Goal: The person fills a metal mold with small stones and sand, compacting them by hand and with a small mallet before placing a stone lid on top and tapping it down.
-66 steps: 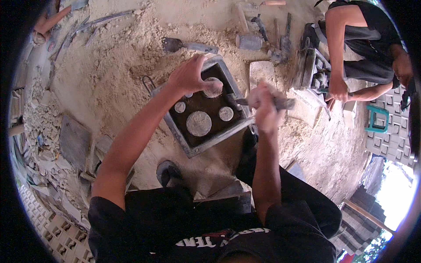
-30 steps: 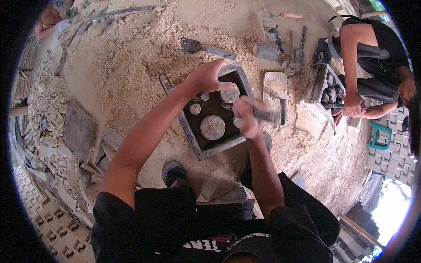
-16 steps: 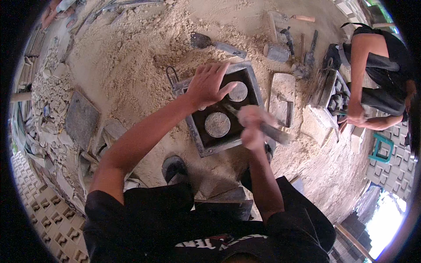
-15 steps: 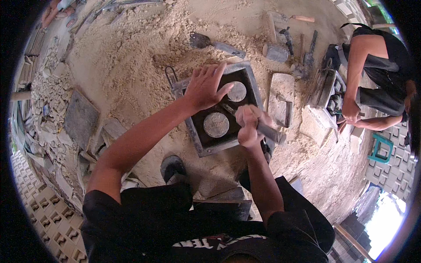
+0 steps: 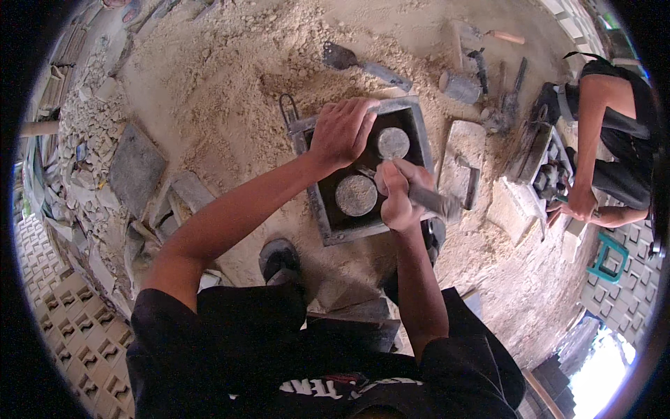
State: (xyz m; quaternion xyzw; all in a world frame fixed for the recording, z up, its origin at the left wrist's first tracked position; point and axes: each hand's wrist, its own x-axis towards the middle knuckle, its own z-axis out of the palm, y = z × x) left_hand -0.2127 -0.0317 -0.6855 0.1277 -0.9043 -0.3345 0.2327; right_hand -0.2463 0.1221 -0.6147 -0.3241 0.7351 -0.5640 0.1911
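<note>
A rectangular dark mould frame [image 5: 323,218] lies on the sandy ground before me, with dark material inside. Two round grey discs sit in it, the nearer disc [image 5: 356,195] and the farther disc [image 5: 393,143]. My left hand [image 5: 342,133] rests over the frame's far left side, fingers stretched out and holding nothing. My right hand [image 5: 401,192] is closed round a hand tool with a thick grey handle [image 5: 440,203]. The handle is blurred and sticks out to the right; a thin metal end points between the discs. The tool's exact kind is unclear.
Beyond the frame lies a slotted spatula-like tool [image 5: 370,65]. A mallet head [image 5: 460,87] and a wooden float [image 5: 462,164] are to the right. At far right a co-worker [image 5: 607,112] bends over another mould [image 5: 537,153]. Rubble [image 5: 91,153] and a slab [image 5: 137,170] lie left.
The whole view has shifted slightly, so the frame appears farther right. My left thumb has drawn in toward its fingers. My right hand keeps its grip on the tool between the discs.
</note>
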